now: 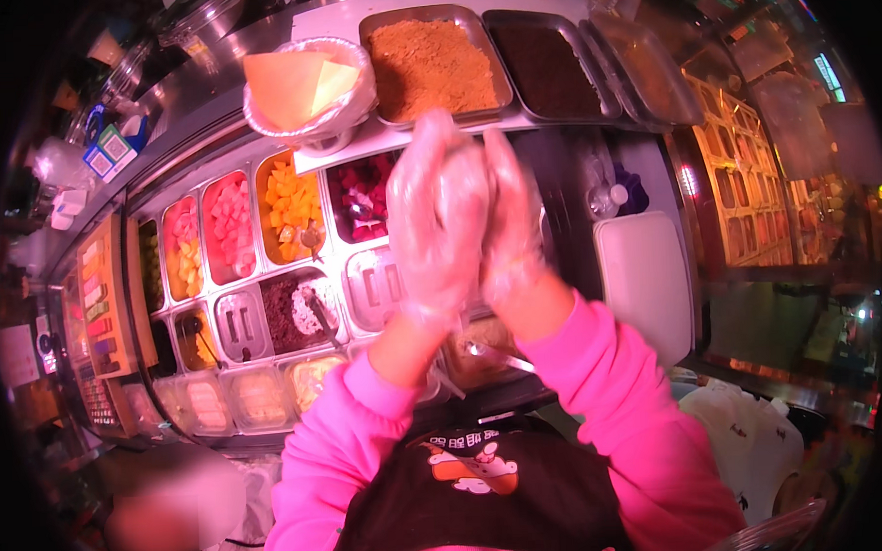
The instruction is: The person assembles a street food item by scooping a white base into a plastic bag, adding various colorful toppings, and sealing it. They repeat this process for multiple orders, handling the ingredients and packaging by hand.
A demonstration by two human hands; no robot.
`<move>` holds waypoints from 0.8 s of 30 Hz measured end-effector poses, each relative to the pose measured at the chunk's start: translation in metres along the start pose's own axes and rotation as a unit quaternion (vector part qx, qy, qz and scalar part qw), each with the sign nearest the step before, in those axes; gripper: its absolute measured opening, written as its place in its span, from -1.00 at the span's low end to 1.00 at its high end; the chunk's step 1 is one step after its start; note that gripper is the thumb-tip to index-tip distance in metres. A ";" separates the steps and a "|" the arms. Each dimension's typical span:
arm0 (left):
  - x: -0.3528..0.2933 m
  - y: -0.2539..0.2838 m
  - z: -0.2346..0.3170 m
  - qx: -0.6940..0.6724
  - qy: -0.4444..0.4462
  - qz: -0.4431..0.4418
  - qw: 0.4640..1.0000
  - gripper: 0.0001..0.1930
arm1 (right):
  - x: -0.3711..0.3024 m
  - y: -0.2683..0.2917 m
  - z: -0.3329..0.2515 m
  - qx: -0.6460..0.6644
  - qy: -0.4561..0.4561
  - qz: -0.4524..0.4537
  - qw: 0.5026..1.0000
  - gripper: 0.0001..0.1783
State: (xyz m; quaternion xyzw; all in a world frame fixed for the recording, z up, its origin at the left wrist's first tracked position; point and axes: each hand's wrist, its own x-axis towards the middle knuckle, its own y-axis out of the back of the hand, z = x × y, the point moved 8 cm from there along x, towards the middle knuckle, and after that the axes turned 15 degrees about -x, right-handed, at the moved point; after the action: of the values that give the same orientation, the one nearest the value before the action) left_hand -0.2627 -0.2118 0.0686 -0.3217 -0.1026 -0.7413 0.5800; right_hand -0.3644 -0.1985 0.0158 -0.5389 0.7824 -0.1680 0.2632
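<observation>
My left hand (427, 218) and my right hand (513, 210), both in clear plastic gloves, are pressed together with fingers cupped over each other. Whatever lies between the palms, if anything, is hidden. They are above the counter, just on the near side of a metal tray of orange-brown crumbs (434, 70). To its right stands a tray of dark brown powder (549, 73). Under and left of my hands are metal tubs of dark red cubes (359, 196), yellow fruit cubes (291, 208) and pink cubes (229, 225).
A foil-rimmed bowl (356, 108) with paper sheets stands left of the trays. Spoons rest in several tubs, including a brown-and-white one (301, 309). At right are a pale lid (643, 288) and a clear bottle (605, 200). Another person (177, 508) is at lower left, blurred.
</observation>
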 end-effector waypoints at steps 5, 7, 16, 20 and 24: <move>0.108 -0.005 -0.089 0.062 0.155 0.002 0.986 -0.39 | 0.131 0.000 -0.067 -0.034 0.031 0.021 0.999 -0.53; 0.146 -0.005 -0.136 -0.076 0.256 0.026 0.963 -0.01 | 0.185 0.001 -0.069 -0.035 0.070 0.020 0.997 -0.41; 0.204 0.035 -0.241 -0.044 0.405 0.054 0.912 0.20 | 0.274 0.015 -0.064 -0.496 0.081 -0.006 0.864 -0.12; 0.230 0.054 -0.231 0.064 0.471 0.016 0.880 0.19 | 0.290 0.021 -0.103 -0.558 0.004 0.042 0.829 -0.32; 0.242 0.065 -0.245 0.171 0.557 -0.018 0.812 -0.03 | 0.303 -0.002 -0.107 -0.668 -0.032 0.026 0.743 -0.30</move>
State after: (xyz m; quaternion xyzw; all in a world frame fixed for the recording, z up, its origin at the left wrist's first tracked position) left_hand -0.3193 -0.5531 0.0091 0.2529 0.1068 -0.7745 0.5699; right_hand -0.5115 -0.4839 0.0332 -0.5611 0.6990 0.4221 -0.1354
